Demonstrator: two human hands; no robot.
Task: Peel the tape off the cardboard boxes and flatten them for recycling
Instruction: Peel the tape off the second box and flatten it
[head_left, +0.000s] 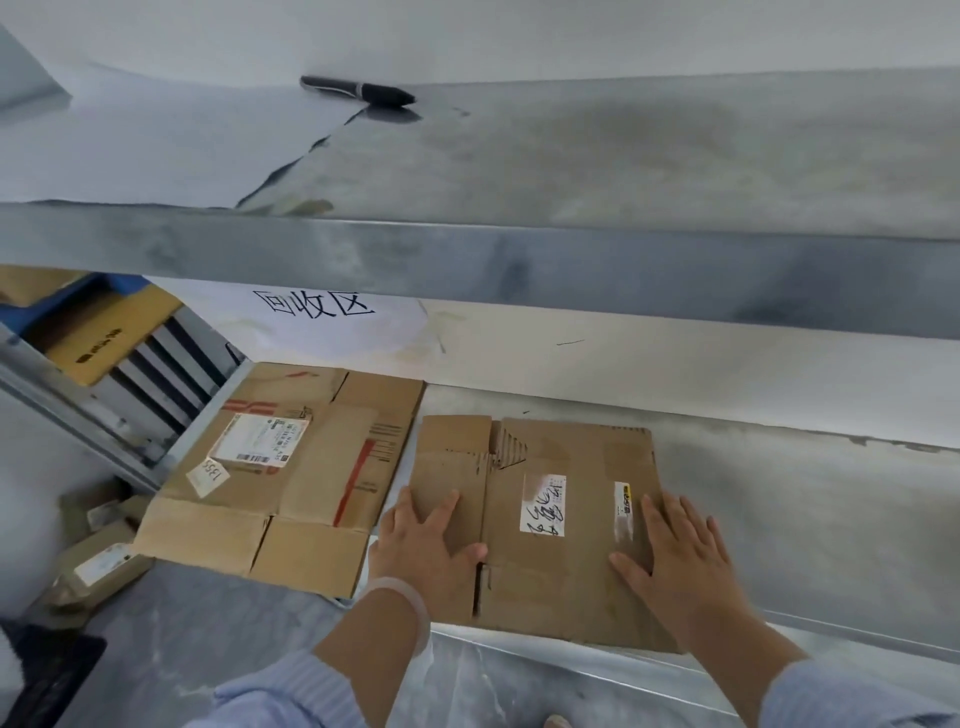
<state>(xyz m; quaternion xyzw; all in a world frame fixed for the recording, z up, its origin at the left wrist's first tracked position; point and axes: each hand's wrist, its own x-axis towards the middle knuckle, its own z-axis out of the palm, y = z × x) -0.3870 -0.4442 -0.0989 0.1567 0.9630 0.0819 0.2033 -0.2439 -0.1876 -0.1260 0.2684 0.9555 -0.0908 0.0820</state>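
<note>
A flattened brown cardboard box (540, 566) with a white handwritten label lies on the lower metal shelf (810, 509). My left hand (423, 540) presses flat on its left part, fingers spread. My right hand (675, 551) presses flat on its right part, next to a small yellow and white sticker. A second flattened box (311, 467) with red print and a white shipping label lies on the same shelf, just left of the first. No loose tape is visible.
A black marker pen (358, 91) lies on the upper metal shelf (571, 156) above a sheet of white paper. A paper sign (317, 317) with handwritten characters hangs behind the boxes. Small taped parcels (98, 566) sit low at the left. More cardboard (98, 332) stands at the far left.
</note>
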